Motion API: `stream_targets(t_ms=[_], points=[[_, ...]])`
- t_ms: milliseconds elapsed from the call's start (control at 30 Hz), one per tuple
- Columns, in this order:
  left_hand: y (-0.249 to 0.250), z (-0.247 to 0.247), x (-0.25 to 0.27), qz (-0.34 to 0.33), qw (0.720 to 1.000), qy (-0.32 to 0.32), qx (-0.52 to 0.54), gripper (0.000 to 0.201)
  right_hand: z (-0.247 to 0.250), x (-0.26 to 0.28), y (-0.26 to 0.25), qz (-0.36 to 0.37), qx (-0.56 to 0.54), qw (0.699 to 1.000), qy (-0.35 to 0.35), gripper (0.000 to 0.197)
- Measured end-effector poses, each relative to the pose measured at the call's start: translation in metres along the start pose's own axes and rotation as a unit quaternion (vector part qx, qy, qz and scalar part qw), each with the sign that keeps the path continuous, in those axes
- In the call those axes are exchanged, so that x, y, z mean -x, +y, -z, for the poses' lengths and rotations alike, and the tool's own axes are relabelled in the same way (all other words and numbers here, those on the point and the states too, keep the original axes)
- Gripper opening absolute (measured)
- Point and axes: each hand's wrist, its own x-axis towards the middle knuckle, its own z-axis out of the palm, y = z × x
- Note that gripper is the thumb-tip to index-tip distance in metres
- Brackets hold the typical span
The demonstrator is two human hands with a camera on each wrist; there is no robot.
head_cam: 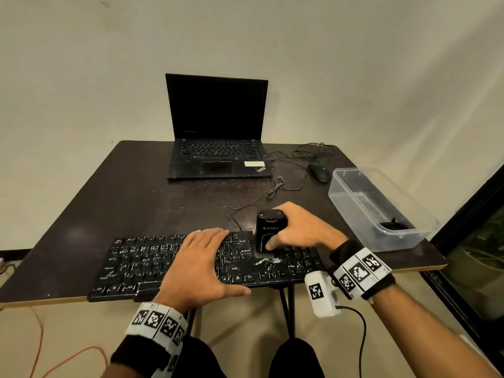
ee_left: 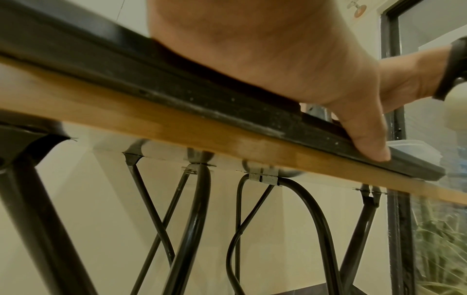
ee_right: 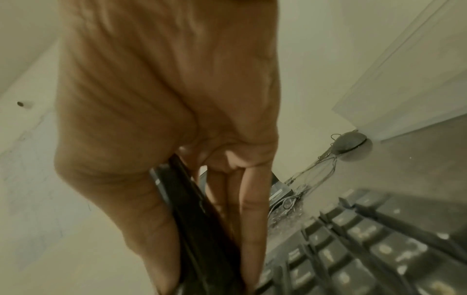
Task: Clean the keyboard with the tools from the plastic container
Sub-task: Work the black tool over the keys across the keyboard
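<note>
A black keyboard (head_cam: pixel 136 266) streaked with white dust lies along the table's front edge. My left hand (head_cam: pixel 200 260) rests flat on its middle, fingers straight, thumb (ee_left: pixel 364 137) pressed on the front rim (ee_left: pixel 177 95). My right hand (head_cam: pixel 300 230) grips a black hand-held cleaning device (head_cam: pixel 268 230) with bristles at its lower end, standing upright on the right part of the keyboard (ee_right: pixel 366 245). In the right wrist view the fingers curl round the black device (ee_right: pixel 197 219). White dust gathers just in front of the bristles.
A clear plastic container (head_cam: pixel 376 205) sits at the table's right edge with a dark item inside. An open laptop (head_cam: pixel 218 132), a black mouse (head_cam: pixel 319 172) and loose cables (head_cam: pixel 275 186) lie at the back. The table's front edge (ee_left: pixel 126 119) is directly below the keyboard.
</note>
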Motion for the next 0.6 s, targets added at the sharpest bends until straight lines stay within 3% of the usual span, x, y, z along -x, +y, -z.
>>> stream_targets(t_ms=[100, 200, 333, 433, 600], points=[[0.001, 0.001, 0.000, 0.001, 1.000, -0.008, -0.004, 0.139, 0.002, 0.000, 0.001, -0.013, 0.001, 0.998, 0.065, 0.033], [0.002, 0.002, 0.000, 0.001, 1.000, -0.007, -0.002, 0.140, 0.003, 0.000, -0.001, -0.009, 0.014, 0.999, 0.027, 0.041], [0.002, 0.004, 0.001, 0.002, 1.000, -0.012, 0.000, 0.142, 0.011, 0.000, 0.009, -0.040, 0.022, 0.995, 0.083, 0.040], [0.003, 0.003, 0.001, 0.004, 1.000, -0.017, -0.002, 0.141, 0.015, 0.008, 0.014, -0.043, 0.015, 0.998, 0.037, 0.042], [0.003, 0.002, -0.001, 0.006, 1.000, -0.021, -0.007, 0.141, 0.021, 0.018, 0.018, -0.051, 0.026, 0.996, 0.072, 0.039]])
